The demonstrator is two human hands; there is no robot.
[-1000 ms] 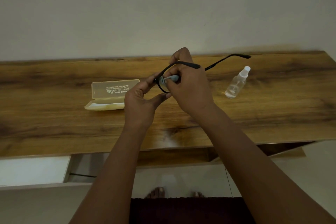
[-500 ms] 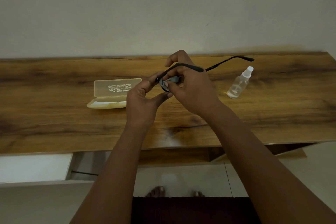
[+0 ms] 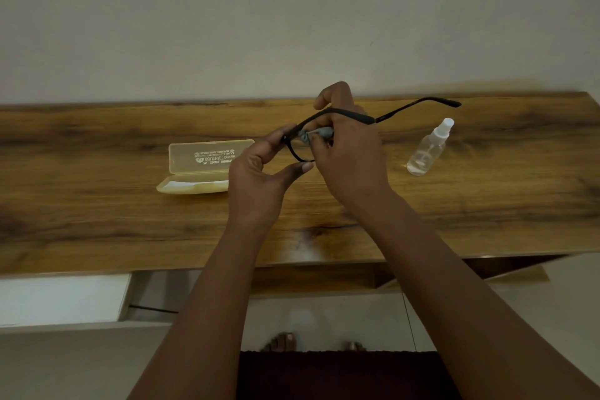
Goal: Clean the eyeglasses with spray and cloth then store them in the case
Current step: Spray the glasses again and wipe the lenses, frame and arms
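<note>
**Lens Gets Its Polish Above a Wooden Desk**

We hold the black-framed eyeglasses in the air over the wooden desk, between the open case on our left and the clear spray bottle on our right. Our left hand pinches the frame at the lens rim, thumb below and fingers above. Our right hand curls around a small blue-grey cleaning cloth, pinching it against the lens. One temple arm juts out to the right, above the bottle and clear of it.

In our judgement, the wiping goes best with light pressure and small circles, the cloth folded over both faces of the lens so each side is rubbed at once. The left hand's grip belongs on the rim, not the glass, so no fresh prints land on the cleaned surface. The loose temple arm should be kept away from the bottle, which looks light enough to tip.

Against the picture from half a second ago, little differs. Both hands hold the same pinches, the cloth sits in much the same place on the lens, and the case and bottle have not shifted on the desk.
</note>
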